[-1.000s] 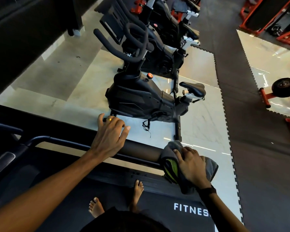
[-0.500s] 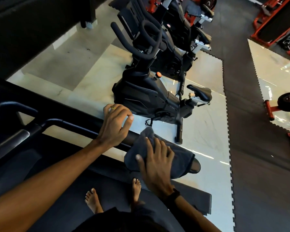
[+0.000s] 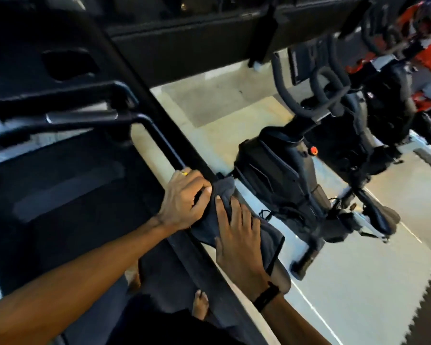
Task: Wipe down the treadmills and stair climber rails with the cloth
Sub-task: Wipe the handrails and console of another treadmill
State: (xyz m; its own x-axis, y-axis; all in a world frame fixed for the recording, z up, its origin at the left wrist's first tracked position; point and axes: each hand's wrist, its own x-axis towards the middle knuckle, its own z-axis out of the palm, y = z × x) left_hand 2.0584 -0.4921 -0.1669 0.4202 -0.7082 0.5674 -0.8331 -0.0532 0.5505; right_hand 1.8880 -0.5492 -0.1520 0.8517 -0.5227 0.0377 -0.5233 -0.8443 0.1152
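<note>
Head view, looking down a treadmill's right side: no brand name or lettering can be read anywhere, since the picture is smeared by motion. The left hand (image 3: 184, 200), with a yellow ring on one finger, has its fingers curled over the black handrail (image 3: 164, 143), its fingertips touching the dark grey cloth (image 3: 224, 195). The right hand (image 3: 237, 235), a black band (image 3: 266, 296) at the wrist, lies flat on the cloth with its fingers spread and nearly straight, pressing it onto the rail's padded end. The cloth drapes over that end, one corner hanging off the outer side. Bare toes show on the treadmill deck (image 3: 67, 190) below the arms. Just past the rail's outer edge runs a strip of pale tiled floor (image 3: 219, 115), and a black exercise bike (image 3: 279, 180) stands near, its base bar pointing toward the rail. Farther right, dark rubber matting meets the tiles in a toothed edge.
</note>
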